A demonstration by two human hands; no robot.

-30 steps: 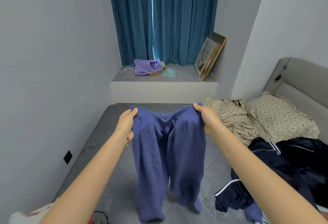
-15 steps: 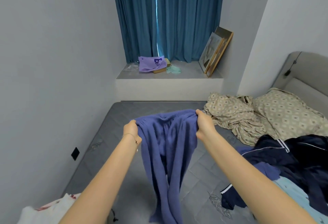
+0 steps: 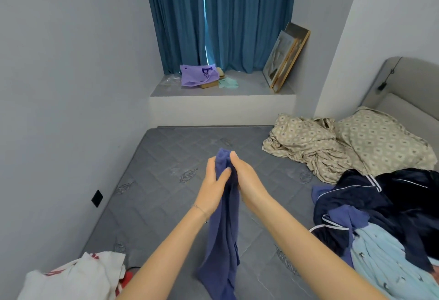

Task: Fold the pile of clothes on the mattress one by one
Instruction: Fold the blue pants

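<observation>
**Item in hand:** blue trousers (image 3: 223, 228). Hanging over the middle of the mattress (image 3: 166, 169), waistband uppermost, the two legs gathered together and trailing toward the near edge. Lower ends out of view; contact with the mattress cannot be told.

**Grip, left hand** (image 3: 215, 188): fingers and thumb curled round the bunched waistband.

**Grip, right hand** (image 3: 248, 180): pinching the same waistband from the other side, close against the left.

**Progress, as judged:**
- Early in this garment: halved lengthwise, leg on leg, not yet laid down.
- Cross folds to come.
- No folded stack in view.

**Left to fold:**
- Pile of clothes (image 3: 380, 216) at the right: dark navy with white piping, blue, and pale blue print, all rumpled.
- White garment (image 3: 71, 276) with red print at the near left corner, also rumpled.

**Edges and room:**
- Bare quilted mattress ahead and to the left of the hands, reaching to the wall (image 3: 59, 109) on the left and the window ledge (image 3: 223, 107) at the far end.
- Right side bounded by the pile, near the right forearm, and by beige bedding (image 3: 320, 147) farther back.
- Laying-down space probably best straight ahead. Wall likely to cramp a wide leftward sweep.
</observation>
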